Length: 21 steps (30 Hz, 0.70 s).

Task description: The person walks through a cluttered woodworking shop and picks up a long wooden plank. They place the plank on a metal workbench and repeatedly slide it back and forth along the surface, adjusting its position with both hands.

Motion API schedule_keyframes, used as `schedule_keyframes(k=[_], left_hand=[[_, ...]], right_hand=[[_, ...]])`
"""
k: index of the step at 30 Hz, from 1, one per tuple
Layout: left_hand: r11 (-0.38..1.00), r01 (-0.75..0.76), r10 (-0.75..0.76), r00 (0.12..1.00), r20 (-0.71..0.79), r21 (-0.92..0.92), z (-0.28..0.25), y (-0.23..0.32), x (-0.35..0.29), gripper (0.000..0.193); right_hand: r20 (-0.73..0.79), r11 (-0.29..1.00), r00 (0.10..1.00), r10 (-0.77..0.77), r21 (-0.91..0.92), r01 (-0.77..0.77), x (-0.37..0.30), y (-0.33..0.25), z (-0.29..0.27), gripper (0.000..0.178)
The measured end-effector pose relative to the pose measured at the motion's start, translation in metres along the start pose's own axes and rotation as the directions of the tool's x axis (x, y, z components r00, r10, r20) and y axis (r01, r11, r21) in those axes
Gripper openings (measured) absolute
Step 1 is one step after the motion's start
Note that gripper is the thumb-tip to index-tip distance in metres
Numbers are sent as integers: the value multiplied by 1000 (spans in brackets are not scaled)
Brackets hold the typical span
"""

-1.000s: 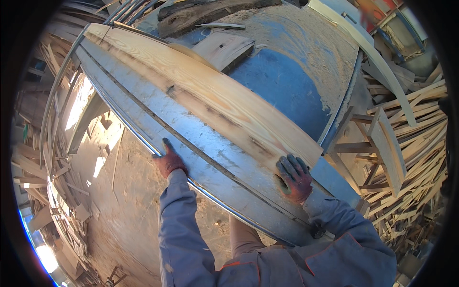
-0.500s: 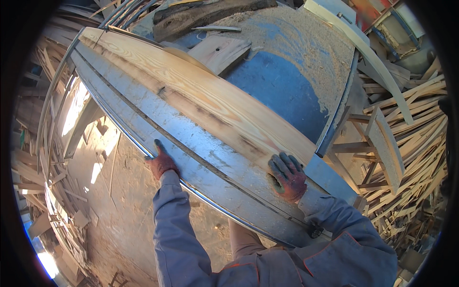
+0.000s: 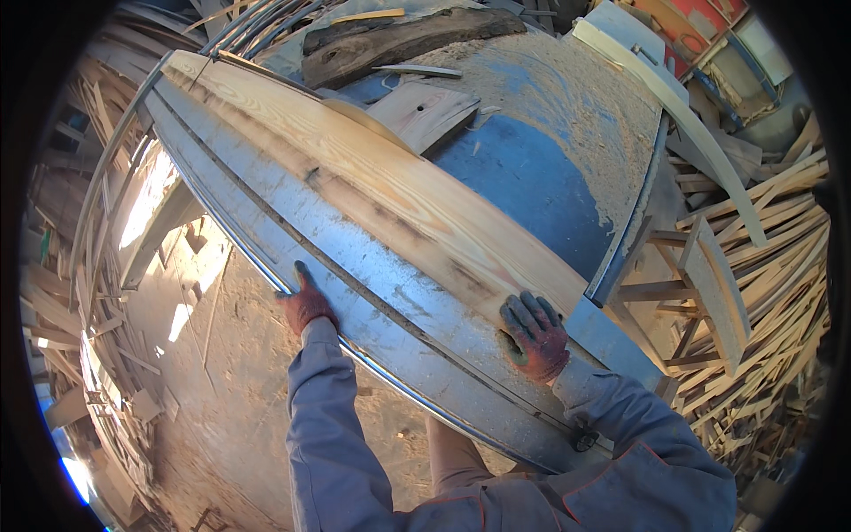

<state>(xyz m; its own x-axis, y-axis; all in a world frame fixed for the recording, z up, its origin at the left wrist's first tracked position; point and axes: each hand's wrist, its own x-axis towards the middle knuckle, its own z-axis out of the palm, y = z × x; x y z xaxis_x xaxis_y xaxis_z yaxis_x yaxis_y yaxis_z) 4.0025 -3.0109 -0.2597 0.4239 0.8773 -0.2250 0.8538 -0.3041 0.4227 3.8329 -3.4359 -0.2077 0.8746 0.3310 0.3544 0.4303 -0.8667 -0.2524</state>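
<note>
A long pale wooden board (image 3: 390, 186) with strong grain and a darker, rough near edge lies along the metal machine table (image 3: 292, 199). My right hand (image 3: 535, 337), in a dark and reddish work glove, rests flat near the board's right end. Its fingers are stretched over the wood; the contact under the palm is hidden. At the table's near edge is my left hand (image 3: 308, 306), gloved alike. One digit lies on the metal top while the others curl over the rim, partly out of sight.
Beyond the board, a blue surface (image 3: 523, 173) carries sawdust, a wood offcut (image 3: 425, 111) and a bark-edged slab (image 3: 408, 40). A narrow slot (image 3: 355, 284) runs along the table. Piles of thin wood strips (image 3: 771, 293) lie right and left. A wooden frame (image 3: 709, 293) stands at right.
The view has shifted slightly, so the scene sits a little lower. Both hands and the board keep about the same places on the table.
</note>
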Motion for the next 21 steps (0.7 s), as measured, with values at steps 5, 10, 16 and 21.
schedule_keyframes(k=[5,10,16,21], left_hand=[[1000,7,-6,1000,29,-24,-1,-6,-12,132],[998,42,-40,997,63,-36,-6,-1,-17,126],[994,41,-37,999,37,-106,-19,16,-16,115],[987,89,-75,992,104,-137,-26,21,-16,114]], right_hand=[[7,1000,1000,2,-12,-2,-12,4,2,59],[51,999,998,22,-27,-21,-11,2,0,58],[88,998,994,60,-6,-59,12,-8,-12,53],[97,998,994,56,-3,-56,15,-10,-14,54]])
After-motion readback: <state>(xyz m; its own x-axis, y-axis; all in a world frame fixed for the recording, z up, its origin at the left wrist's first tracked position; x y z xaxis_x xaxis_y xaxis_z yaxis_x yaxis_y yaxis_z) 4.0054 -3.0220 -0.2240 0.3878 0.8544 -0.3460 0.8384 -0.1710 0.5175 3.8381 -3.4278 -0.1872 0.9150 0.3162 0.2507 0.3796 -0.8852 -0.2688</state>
